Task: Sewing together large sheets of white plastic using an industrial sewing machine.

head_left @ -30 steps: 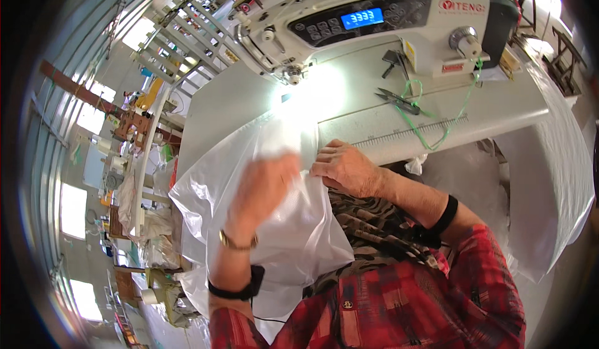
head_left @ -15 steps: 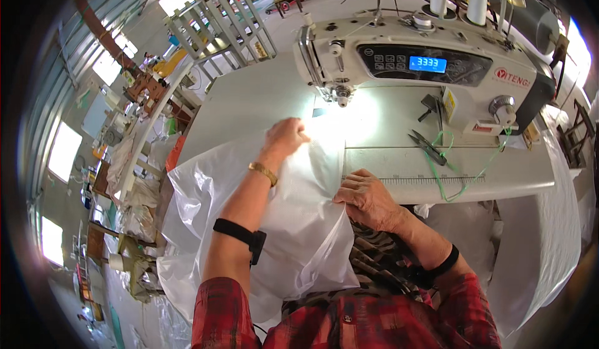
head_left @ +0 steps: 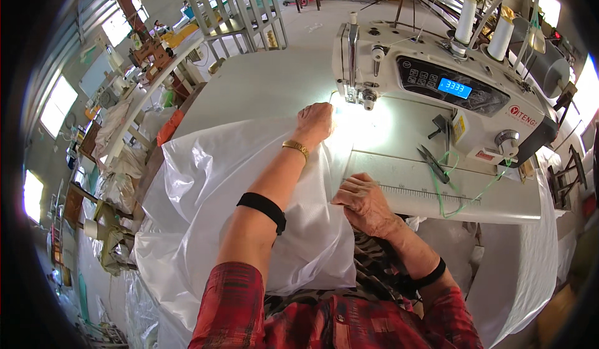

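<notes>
Two hands pressed a sheet of white plastic fabric (head_left: 212, 187) that spread from the table's centre down to the lower left of the frame. The left hand (head_left: 314, 123) lay flat, fingers curled on the sheet's top edge just left of the sewing machine (head_left: 437, 81) needle. The right hand (head_left: 364, 202), at centre, gripped its right edge beside the scissors (head_left: 432, 163).

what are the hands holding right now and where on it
Both hands are on the white plastic sheet. The left hand presses its far edge near the sewing machine's needle; the right hand pinches its near edge.
</notes>
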The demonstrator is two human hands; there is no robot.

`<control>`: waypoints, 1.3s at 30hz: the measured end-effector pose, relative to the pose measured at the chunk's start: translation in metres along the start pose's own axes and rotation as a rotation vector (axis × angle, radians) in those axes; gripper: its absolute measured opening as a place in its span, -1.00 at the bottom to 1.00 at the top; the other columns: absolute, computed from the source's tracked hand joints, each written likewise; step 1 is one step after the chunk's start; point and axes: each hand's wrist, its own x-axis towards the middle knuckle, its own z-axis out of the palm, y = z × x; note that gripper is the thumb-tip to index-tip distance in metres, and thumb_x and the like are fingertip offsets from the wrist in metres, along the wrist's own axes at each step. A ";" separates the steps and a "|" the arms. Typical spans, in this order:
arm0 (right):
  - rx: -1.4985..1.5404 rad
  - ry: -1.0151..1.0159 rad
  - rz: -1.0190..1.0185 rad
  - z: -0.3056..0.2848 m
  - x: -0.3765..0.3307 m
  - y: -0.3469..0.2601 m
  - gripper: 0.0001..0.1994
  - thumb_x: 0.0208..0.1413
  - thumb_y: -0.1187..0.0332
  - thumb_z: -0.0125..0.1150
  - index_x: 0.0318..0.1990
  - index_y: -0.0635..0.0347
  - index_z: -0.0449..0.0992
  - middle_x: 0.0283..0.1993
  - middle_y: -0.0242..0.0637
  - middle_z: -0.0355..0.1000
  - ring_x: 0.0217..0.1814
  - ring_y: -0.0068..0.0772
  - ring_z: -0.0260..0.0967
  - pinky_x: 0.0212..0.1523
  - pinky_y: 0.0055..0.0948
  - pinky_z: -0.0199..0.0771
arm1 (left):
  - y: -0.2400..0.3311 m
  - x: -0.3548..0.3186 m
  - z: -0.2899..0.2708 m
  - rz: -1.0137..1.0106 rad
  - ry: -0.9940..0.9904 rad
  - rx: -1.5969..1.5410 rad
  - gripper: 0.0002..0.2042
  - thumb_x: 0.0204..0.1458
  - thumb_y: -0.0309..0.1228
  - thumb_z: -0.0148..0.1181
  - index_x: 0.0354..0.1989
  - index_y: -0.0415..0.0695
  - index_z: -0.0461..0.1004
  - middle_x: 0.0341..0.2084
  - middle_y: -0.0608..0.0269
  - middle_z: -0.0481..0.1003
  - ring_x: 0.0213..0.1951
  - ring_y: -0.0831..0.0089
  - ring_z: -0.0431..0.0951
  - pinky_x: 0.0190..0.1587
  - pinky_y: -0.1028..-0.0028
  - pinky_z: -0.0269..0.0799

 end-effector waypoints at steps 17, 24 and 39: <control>-0.020 -0.016 -0.095 0.004 0.005 0.005 -0.78 -0.28 0.45 0.23 -0.40 0.16 0.38 -0.41 -0.27 0.29 -0.22 -0.19 0.36 0.00 -0.26 0.29 | 0.006 -0.010 -0.002 0.533 0.195 0.125 -0.92 0.08 -0.50 0.05 -0.40 -0.24 0.39 -0.38 0.10 0.35 -0.10 0.19 0.41 -0.07 0.23 0.37; 0.000 0.002 -0.087 0.004 0.005 0.000 -0.79 -0.29 0.49 0.22 -0.42 0.15 0.36 -0.42 -0.29 0.30 -0.23 -0.21 0.37 0.01 -0.28 0.29 | 0.036 -0.014 -0.002 0.209 0.011 -0.111 -0.66 0.00 -0.28 0.21 -0.57 -0.39 0.47 -0.51 -0.19 0.50 -0.39 -0.08 0.54 -0.24 0.10 0.44; 0.252 0.077 -0.042 0.001 0.002 0.005 -0.74 -0.34 0.53 0.20 -0.37 0.16 0.40 -0.39 -0.25 0.32 -0.23 -0.08 0.34 -0.05 -0.21 0.32 | 0.060 -0.024 -0.009 0.184 -0.153 0.013 -0.85 -0.17 -0.53 0.05 -0.66 -0.39 0.41 -0.55 -0.35 0.45 -0.41 -0.20 0.54 -0.29 0.07 0.48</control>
